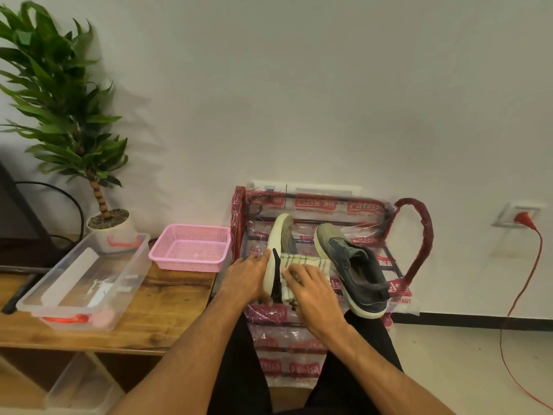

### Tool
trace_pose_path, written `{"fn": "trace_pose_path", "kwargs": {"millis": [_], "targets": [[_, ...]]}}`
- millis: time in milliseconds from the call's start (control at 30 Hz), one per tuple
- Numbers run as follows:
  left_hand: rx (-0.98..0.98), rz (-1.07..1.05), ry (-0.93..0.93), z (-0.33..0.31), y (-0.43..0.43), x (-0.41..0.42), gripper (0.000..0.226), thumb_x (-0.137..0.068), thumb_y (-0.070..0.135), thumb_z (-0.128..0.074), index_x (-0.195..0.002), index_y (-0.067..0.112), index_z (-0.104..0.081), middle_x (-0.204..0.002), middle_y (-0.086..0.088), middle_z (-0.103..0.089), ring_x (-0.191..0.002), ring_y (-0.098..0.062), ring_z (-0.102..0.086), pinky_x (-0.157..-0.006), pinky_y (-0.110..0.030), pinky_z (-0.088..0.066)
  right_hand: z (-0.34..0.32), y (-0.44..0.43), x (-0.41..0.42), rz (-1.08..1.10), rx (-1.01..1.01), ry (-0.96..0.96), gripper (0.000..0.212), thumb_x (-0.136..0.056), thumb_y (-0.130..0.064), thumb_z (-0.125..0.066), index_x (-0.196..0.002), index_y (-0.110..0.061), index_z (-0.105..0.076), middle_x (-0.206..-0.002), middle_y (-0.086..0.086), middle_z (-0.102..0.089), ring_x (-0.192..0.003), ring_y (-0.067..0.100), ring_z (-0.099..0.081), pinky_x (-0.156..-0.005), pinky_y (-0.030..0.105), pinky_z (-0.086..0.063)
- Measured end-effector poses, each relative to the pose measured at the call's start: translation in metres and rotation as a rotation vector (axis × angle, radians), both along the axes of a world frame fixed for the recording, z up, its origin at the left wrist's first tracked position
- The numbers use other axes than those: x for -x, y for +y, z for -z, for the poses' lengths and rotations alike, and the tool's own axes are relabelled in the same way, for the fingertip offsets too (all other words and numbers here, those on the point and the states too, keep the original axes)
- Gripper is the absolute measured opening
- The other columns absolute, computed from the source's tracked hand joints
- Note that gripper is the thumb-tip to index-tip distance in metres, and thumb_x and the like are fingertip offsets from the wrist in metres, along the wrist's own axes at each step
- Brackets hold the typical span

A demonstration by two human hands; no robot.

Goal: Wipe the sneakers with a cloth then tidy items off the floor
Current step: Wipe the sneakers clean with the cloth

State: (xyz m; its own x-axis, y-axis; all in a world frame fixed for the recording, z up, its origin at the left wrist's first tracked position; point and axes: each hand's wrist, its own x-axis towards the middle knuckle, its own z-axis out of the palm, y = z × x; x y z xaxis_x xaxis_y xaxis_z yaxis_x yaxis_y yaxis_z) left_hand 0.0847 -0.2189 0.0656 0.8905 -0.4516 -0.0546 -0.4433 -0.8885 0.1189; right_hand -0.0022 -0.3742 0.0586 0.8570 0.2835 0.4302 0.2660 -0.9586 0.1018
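While the left hand (248,277) grips the pale rubber sole of a grey mesh sneaker (282,235) tipped on its side, the right hand (312,290) lies with fingers spread over a folded white cloth with dark green stripes (308,262), pressing it against the shoe's upper. Both hands work over the top shelf of a metal shoe rack wrapped in clear plastic with red print (414,235), near its front left corner. A second sneaker, grey and dark blue with a white sole (353,265), stands upright towards the rack's right edge, just beside the cloth. To wipe well, the left hand should probably brace the shoe firmly so it cannot roll, while the right draws the cloth in long strokes from heel to toe, turning it to a clean face as it soils. The second sneaker likely needs the same. At left, a pink plastic mesh basket (191,247) and a clear plastic box with red latches (83,280) sit on a wooden desk (167,310).
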Motion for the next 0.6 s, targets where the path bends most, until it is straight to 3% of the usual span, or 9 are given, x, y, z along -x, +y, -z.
{"fn": "trace_pose_path", "kwargs": {"millis": [167, 300, 533, 600], "targets": [[0.01, -0.006, -0.005, 0.001, 0.001, 0.0, 0.119, -0.066, 0.043, -0.083, -0.153, 0.02, -0.005, -0.152, -0.009, -0.035, -0.133, -0.029, -0.042, -0.11, -0.045, -0.035, 0.014, 0.021, -0.011, 0.099, -0.058, 0.139, 0.086, -0.048, -0.005, -0.093, -0.127, -0.003, -0.061, -0.132, 0.019, -0.059, -0.122, 0.033, -0.057, -0.103, 0.042, -0.04], [0.02, -0.002, -0.028, 0.0, 0.0, 0.002, 0.108, -0.073, 0.037, -0.079, -0.151, 0.018, -0.009, -0.147, -0.011, -0.041, -0.129, -0.03, -0.046, -0.108, -0.044, -0.037, 0.026, 0.03, -0.001, 0.087, -0.09, 0.156, 0.084, -0.047, -0.002, -0.091, -0.126, 0.0, -0.061, -0.131, 0.021, -0.058, -0.125, 0.034, -0.054, -0.104, 0.048, -0.042], [0.019, 0.009, -0.011, -0.003, -0.002, 0.005, 0.119, -0.065, 0.042, -0.084, -0.153, 0.018, -0.007, -0.15, -0.009, -0.038, -0.134, -0.028, -0.042, -0.112, -0.043, -0.031, 0.029, 0.003, 0.009, -0.042, -0.008, 0.231, 0.086, -0.047, -0.01, -0.092, -0.128, -0.007, -0.062, -0.131, 0.013, -0.061, -0.123, 0.025, -0.057, -0.107, 0.037, -0.033], [0.003, 0.011, -0.004, -0.005, -0.002, 0.005, 0.122, -0.064, 0.045, -0.085, -0.153, 0.018, -0.005, -0.15, -0.009, -0.037, -0.135, -0.028, -0.04, -0.113, -0.043, -0.03, 0.023, -0.013, 0.011, -0.123, -0.007, 0.26, 0.082, -0.062, -0.006, -0.083, -0.138, -0.009, -0.051, -0.142, 0.011, -0.051, -0.134, 0.024, -0.047, -0.113, 0.034, -0.023]]}}
